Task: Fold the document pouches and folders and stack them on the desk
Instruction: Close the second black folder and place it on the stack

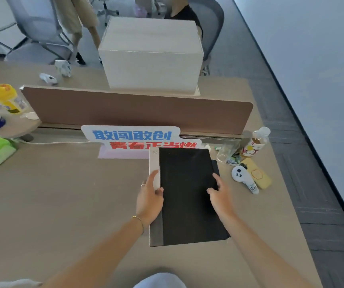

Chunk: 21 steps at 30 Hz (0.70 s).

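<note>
Black folder (pixel 189 194): lies flat on the table (pixel 63 204), right of centre, on top of a pale folder (pixel 154 163) and a grey layer (pixel 156 231) that show along its left side; a dark edge of something under it peeks out at the right

Long axis: runs from the person toward the brown divider (pixel 135 109), leaning slightly left at the far end; short edges face the person and the printed sign (pixel 138 138)

Left hand (pixel 149 197): laid against the folder's left edge, fingers spread and open, thumb at the black cover's edge; grip: a loose side press, nothing closed around the folder

Right hand (pixel 221 194): flat on the right part of the cover, fingertips at the right edge; grip: open, pressing down rather than holding

Step in hand: likely squaring the folded folder onto the stack

Doing it well: push both long edges inward evenly so the black cover slides left and lines up with the pale one below; keep the palms low so the cover stays shut; check the near corners last

Nearby: a small white panda-faced thing (pixel 242 177), a yellow phone case (pixel 257 173) and a clear bottle (pixel 255 142) sit just right of the stack; the white box (pixel 152 57) stands well apart beyond the divider
</note>
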Tool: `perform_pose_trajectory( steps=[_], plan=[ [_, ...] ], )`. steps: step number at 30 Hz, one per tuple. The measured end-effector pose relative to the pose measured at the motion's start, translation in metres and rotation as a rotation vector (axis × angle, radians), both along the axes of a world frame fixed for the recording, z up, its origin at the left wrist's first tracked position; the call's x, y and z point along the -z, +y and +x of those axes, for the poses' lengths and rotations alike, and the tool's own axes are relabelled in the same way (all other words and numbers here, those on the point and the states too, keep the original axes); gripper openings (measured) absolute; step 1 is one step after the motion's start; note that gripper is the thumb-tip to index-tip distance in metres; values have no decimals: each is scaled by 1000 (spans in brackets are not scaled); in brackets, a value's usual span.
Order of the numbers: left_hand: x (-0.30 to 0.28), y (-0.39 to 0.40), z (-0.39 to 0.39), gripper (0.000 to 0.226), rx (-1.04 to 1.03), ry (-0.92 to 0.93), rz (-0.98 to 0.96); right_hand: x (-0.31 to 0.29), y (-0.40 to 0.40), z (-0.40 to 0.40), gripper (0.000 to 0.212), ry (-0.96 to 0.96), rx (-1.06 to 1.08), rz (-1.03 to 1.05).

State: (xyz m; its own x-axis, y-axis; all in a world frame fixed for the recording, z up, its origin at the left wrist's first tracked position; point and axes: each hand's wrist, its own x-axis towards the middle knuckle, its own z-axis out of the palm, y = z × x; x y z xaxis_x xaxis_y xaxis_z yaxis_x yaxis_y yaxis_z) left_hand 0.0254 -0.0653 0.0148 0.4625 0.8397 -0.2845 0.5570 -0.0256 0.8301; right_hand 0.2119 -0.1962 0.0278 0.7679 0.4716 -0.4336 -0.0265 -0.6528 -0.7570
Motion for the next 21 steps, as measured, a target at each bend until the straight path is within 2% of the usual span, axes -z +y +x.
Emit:
perform_pose_trajectory(
  steps=[5, 9, 14, 18, 21],
  plan=[
    [11, -11, 40, 61, 48, 157, 53, 18, -12, 30, 64, -35, 9, -98],
    [17, -16, 59, 60, 56, 287, 148, 41, -17, 47, 67, 56, 1, -117],
    [30, -21, 66, 64, 66, 388, 188, 49, -17, 54, 64, 53, -11, -159],
    [35, -25, 70, 74, 71, 441, 187, 56, -18, 57, 67, 108, -20, -180],
    [42, -26, 73, 81, 51, 422, 92, 61, -19, 57, 69, 123, -26, -181]
  ],
)
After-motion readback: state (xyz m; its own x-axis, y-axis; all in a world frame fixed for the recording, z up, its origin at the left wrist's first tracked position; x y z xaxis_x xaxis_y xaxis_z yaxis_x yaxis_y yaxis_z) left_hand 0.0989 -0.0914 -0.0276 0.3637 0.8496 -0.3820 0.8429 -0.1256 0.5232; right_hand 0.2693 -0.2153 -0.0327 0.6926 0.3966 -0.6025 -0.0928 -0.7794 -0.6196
